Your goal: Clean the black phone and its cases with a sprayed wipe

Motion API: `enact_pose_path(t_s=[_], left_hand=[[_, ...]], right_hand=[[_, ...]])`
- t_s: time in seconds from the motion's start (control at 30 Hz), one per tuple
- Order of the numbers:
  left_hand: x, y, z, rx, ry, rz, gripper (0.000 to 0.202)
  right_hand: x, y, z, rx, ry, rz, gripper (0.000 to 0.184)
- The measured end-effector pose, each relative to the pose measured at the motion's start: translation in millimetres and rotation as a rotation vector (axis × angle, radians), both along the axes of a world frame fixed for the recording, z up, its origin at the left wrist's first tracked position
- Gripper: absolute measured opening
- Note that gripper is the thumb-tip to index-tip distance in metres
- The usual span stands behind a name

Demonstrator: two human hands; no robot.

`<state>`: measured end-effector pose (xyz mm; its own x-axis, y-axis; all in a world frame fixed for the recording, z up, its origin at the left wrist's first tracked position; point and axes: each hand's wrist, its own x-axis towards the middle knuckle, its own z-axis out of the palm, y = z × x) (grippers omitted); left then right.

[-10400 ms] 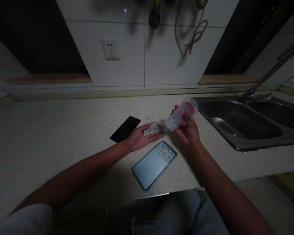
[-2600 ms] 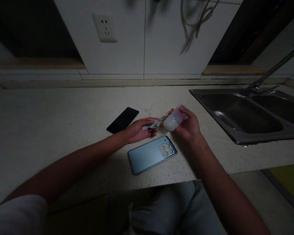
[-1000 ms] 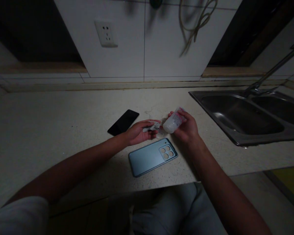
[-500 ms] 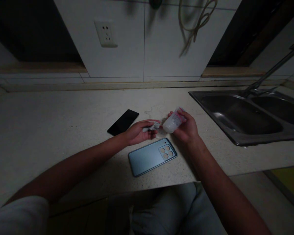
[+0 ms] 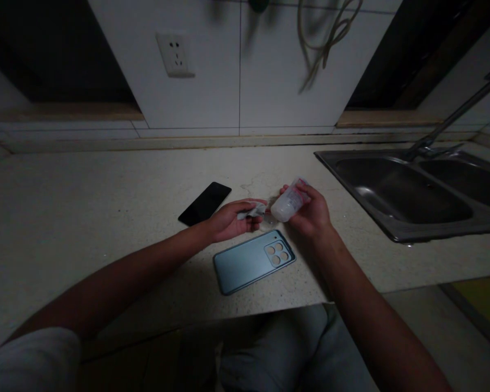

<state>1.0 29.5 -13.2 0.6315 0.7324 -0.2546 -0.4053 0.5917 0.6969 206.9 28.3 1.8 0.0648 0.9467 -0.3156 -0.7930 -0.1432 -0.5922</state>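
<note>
My right hand (image 5: 312, 212) is wrapped round a translucent white bottle (image 5: 288, 204) with a pink-marked label, tilted so that its pale end points down and left. Facing it, my left hand (image 5: 232, 220) pinches a crumpled whitish wipe (image 5: 252, 210) between thumb and fingers. The wipe and the bottle are close but look apart. A small clear thing (image 5: 270, 219) shows between the hands, too dim to name. Nearer me lies a blue-grey phone case (image 5: 247, 264), its camera cut-outs at the right. Behind my left wrist rests a black phone (image 5: 206, 203), screen up.
The pale countertop (image 5: 85, 190) runs along a tiled wall with a power socket (image 5: 175, 55). To the right is a steel double sink (image 5: 392, 231) with a faucet (image 5: 453, 111). A looped cord (image 5: 330, 43) hangs on the wall.
Both hands keep nearly the same pose, with the wipe and bottle still held. The view has shifted only very slightly.
</note>
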Motion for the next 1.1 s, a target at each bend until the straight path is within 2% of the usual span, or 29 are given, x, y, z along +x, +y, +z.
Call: enact_pose_path(t_s=[0.4,0.7,0.93,1.1], left_hand=[[0.9,0.8,-0.9,-0.009,-0.007,-0.005,0.023],[1.8,0.4,-0.1,0.020,0.001,-0.008,0.024],[2.7,0.9,1.0,-0.004,-0.013,-0.002,0.024],[1.6,0.6,0.1,0.007,-0.014,-0.001,0.023]], right_hand=[[1.9,0.1,0.1,-0.013,-0.003,0.018,0.018],[3.9,-3.0,6.9,-0.060,-0.064,0.050,0.020],[-1.0,-11.7,12.4,-0.039,-0.114,0.104,0.018],[-7.4,-10.7,4.7,-0.015,-0.101,0.119,0.020]])
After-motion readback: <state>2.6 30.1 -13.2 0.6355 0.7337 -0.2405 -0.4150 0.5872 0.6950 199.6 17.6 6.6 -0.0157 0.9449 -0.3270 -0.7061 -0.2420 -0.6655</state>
